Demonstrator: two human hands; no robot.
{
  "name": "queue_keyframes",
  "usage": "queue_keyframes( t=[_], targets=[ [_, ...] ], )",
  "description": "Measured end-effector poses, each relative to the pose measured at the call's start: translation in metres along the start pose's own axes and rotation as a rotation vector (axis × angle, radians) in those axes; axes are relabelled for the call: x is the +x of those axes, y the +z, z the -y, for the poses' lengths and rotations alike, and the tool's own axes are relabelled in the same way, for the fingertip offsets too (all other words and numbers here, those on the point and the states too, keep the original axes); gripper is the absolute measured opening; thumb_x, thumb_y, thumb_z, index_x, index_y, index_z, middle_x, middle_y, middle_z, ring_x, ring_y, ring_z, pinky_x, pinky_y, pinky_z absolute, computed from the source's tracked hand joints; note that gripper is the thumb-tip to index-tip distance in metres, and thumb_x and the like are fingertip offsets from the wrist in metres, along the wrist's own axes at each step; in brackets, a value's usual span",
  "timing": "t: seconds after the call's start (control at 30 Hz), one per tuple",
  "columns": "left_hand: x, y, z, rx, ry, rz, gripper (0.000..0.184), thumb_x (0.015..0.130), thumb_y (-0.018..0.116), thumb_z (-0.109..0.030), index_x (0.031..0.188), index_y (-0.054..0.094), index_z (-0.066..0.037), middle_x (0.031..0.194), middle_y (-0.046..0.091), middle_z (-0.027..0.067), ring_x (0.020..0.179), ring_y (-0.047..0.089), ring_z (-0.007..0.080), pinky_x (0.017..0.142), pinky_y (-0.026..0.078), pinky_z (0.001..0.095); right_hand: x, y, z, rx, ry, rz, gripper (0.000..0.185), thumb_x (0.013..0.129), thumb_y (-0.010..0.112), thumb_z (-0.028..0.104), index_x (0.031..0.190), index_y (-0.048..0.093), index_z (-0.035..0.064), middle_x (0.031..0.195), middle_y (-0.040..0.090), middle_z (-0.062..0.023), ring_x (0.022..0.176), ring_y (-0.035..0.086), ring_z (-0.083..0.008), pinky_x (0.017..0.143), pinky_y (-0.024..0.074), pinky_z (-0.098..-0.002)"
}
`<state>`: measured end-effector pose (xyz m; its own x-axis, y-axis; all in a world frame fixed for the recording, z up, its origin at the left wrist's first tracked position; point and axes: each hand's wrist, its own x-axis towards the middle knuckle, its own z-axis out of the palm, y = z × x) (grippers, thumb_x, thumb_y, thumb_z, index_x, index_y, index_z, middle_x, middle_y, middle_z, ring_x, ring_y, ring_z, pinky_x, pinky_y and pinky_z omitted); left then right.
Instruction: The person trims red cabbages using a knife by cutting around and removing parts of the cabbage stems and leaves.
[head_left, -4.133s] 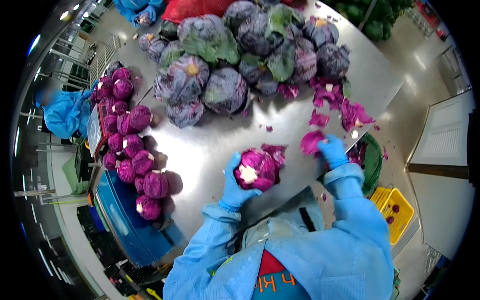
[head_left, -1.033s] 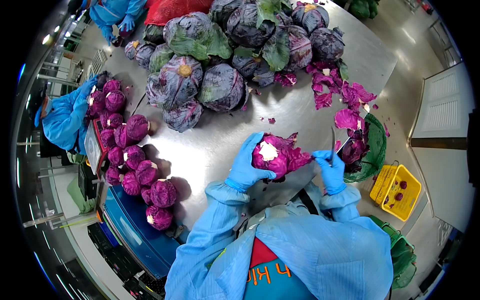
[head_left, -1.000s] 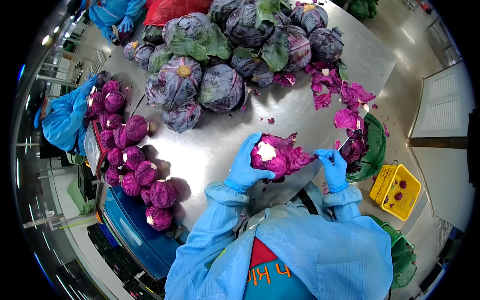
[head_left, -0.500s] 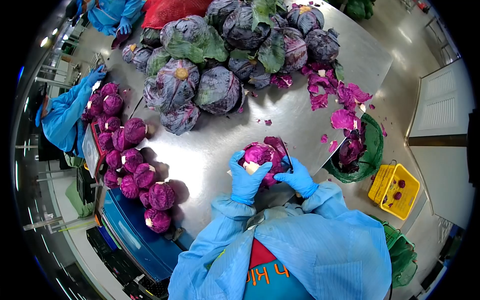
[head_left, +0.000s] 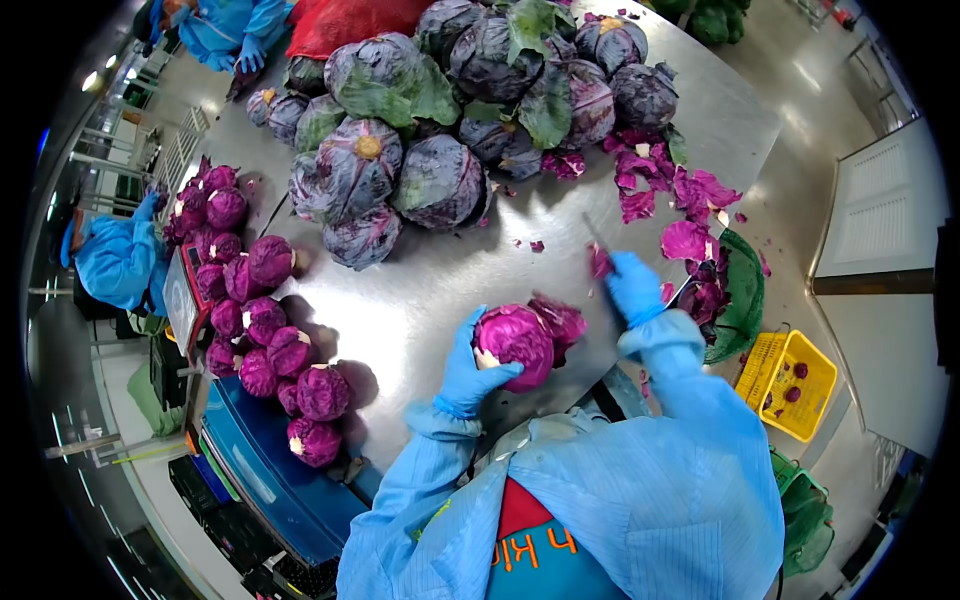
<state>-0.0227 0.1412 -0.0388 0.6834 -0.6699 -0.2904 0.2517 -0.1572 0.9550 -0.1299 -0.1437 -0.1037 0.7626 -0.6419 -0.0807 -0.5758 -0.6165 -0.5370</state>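
Note:
My gloved left hand (head_left: 467, 372) is wrapped round the left side of a peeled red cabbage (head_left: 516, 345), just above the steel table. A loosened purple leaf (head_left: 560, 324) sticks out from the cabbage's right side. Farther right, my gloved right hand (head_left: 637, 290) is closed round a knife (head_left: 593, 232), whose blade is blurred and points away from me. Its handle is hidden in the fingers. A scrap of purple leaf (head_left: 600, 261) shows beside the blade; whether it is held I cannot tell.
Untrimmed red cabbages (head_left: 440, 180) heap at the table's back, peeled ones (head_left: 290, 350) at left. Leaf scraps (head_left: 690, 240) trail over the right edge towards a green net-lined bin (head_left: 740, 300). A yellow basket (head_left: 790, 385) stands on the floor. Co-workers' blue sleeves (head_left: 118, 262) show at left.
My right hand has left the cabbage and swung right and away with the knife. The left hand has shifted slightly left and down, still holding the cabbage. A co-worker's arm at left has drawn back.

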Motion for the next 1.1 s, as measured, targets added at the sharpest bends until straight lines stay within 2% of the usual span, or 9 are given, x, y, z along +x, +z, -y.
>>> queue_keyframes(
  t=[0.1, 0.17, 0.37, 0.5, 0.53, 0.63, 0.73, 0.83, 1.1],
  targets=[
    [-0.002, -0.004, 0.02, 0.258, 0.187, 0.033, 0.106, 0.058, 0.091, -0.031, 0.142, 0.033, -0.002, 0.138, 0.041, 0.016, 0.126, 0.044, 0.0279, 0.109, 0.035, 0.0389, 0.016, -0.048, 0.005, -0.165, 0.079, -0.042, 0.082, 0.081, 0.07, 0.023, 0.148, 0.026, 0.011, 0.113, 0.051, -0.0185, 0.097, 0.058, -0.0363, 0.077, 0.0503, -0.0451],
    [-0.003, -0.002, 0.026, 0.164, 0.135, 0.014, 0.109, 0.056, 0.091, -0.035, 0.143, 0.033, -0.004, 0.14, 0.039, 0.016, 0.13, 0.04, 0.0297, 0.111, 0.032, 0.04, 0.003, -0.05, 0.011, 0.033, -0.098, -0.145, 0.08, 0.081, 0.072, 0.03, 0.147, 0.03, 0.0108, 0.113, 0.054, -0.0168, 0.096, 0.06, -0.0337, 0.081, 0.0504, -0.0408],
    [-0.004, -0.003, 0.02, 0.427, 0.26, 0.01, 0.11, 0.054, 0.092, -0.031, 0.143, 0.033, -0.003, 0.141, 0.038, 0.017, 0.131, 0.039, 0.0293, 0.111, 0.031, 0.0405, -0.046, -0.001, 0.069, 0.693, 0.19, 0.688, 0.079, 0.076, 0.075, 0.053, 0.131, 0.053, 0.0006, 0.104, 0.063, -0.0135, 0.098, 0.06, -0.0246, 0.091, 0.0466, -0.0347],
    [-0.031, 0.02, 0.002, -0.455, -0.312, -0.028, 0.096, 0.071, 0.084, -0.028, 0.147, 0.028, -0.008, 0.146, 0.035, 0.0142, 0.13, 0.042, 0.0311, 0.109, 0.036, 0.0484, -0.044, -0.014, 0.074, 0.811, 0.44, 0.823, 0.068, 0.076, 0.078, 0.046, 0.123, 0.059, 0.0, 0.098, 0.066, -0.0092, 0.086, 0.061, -0.0191, 0.079, 0.0502, -0.0297],
    [-0.039, 0.022, -0.021, -0.639, -0.656, -0.021, 0.084, 0.082, 0.075, -0.027, 0.148, 0.025, -0.015, 0.145, 0.037, 0.0132, 0.129, 0.045, 0.0327, 0.102, 0.04, 0.0595, -0.041, -0.021, 0.077, 0.754, 0.41, 0.843, 0.062, 0.077, 0.079, 0.04, 0.12, 0.061, -0.0004, 0.096, 0.067, -0.0067, 0.082, 0.06, -0.0155, 0.071, 0.0501, -0.0273],
    [-0.035, 0.039, -0.017, -0.837, -0.756, -0.28, 0.081, 0.079, 0.078, -0.024, 0.143, 0.032, -0.009, 0.134, 0.051, 0.0075, 0.12, 0.054, 0.0329, 0.09, 0.052, 0.0516, -0.052, 0.002, 0.059, 0.809, 0.073, 0.639, 0.057, 0.078, 0.076, 0.038, 0.118, 0.061, -0.0004, 0.093, 0.067, -0.0093, 0.079, 0.062, -0.0191, 0.071, 0.0503, -0.0306],
    [-0.032, 0.047, -0.01, -0.924, -0.507, -0.281, 0.065, 0.079, 0.078, -0.016, 0.133, 0.044, -0.003, 0.122, 0.058, 0.0129, 0.111, 0.06, 0.0309, 0.085, 0.055, 0.0469, -0.061, -0.012, 0.079, 0.305, -0.046, 0.553, 0.052, 0.075, 0.071, 0.036, 0.112, 0.063, 0.0005, 0.091, 0.067, -0.014, 0.081, 0.064, -0.0246, 0.075, 0.0507, -0.0343],
    [-0.034, 0.048, 0.016, -0.852, -0.36, -0.273, 0.062, 0.077, 0.078, -0.012, 0.129, 0.047, -0.001, 0.118, 0.06, 0.0153, 0.105, 0.063, 0.0284, 0.086, 0.055, 0.0418, -0.065, -0.02, 0.079, 0.383, 0.094, 0.599, 0.051, 0.072, 0.068, 0.038, 0.106, 0.064, 0.0005, 0.09, 0.066, -0.0179, 0.082, 0.065, -0.03, 0.077, 0.0503, -0.0369],
    [-0.04, 0.025, 0.042, -0.743, -0.249, -0.187, 0.076, 0.075, 0.078, -0.016, 0.138, 0.037, -0.004, 0.13, 0.051, 0.0142, 0.118, 0.054, 0.0296, 0.102, 0.046, 0.0428, -0.065, 0.009, 0.024, 0.918, 0.262, 0.67, 0.031, 0.074, 0.07, 0.015, 0.101, 0.067, -0.0004, 0.081, 0.063, -0.0026, 0.075, 0.057, -0.0121, 0.07, 0.0481, -0.0262]
  ],
)
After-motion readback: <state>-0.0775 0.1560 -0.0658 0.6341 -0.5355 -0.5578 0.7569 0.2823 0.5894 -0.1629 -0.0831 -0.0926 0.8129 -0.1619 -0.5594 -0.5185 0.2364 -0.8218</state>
